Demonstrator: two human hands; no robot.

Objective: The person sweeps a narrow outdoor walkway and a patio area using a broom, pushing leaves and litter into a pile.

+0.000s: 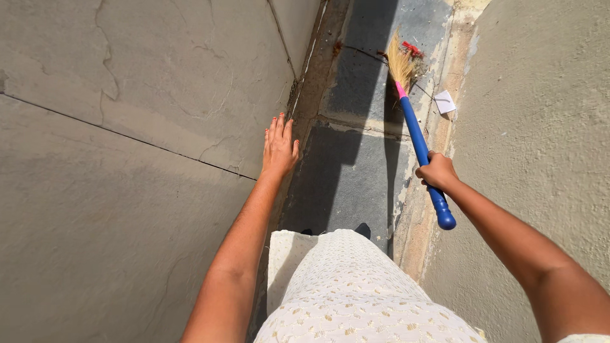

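Note:
My right hand [436,171] is closed around the blue handle of a broom [416,136], near the handle's lower end. The broom's straw-coloured bristles [400,60] rest on the grey stone floor [356,171] ahead of me, beside a small heap of red and brown litter [413,51]. My left hand [279,147] lies flat with its fingers together against the cracked grey wall [159,127] on my left. It holds nothing.
I stand in a narrow passage between two plastered walls, the right wall [540,114] being close to my arm. A white scrap of paper [445,101] lies at the foot of the right wall. A long shadow runs along the floor.

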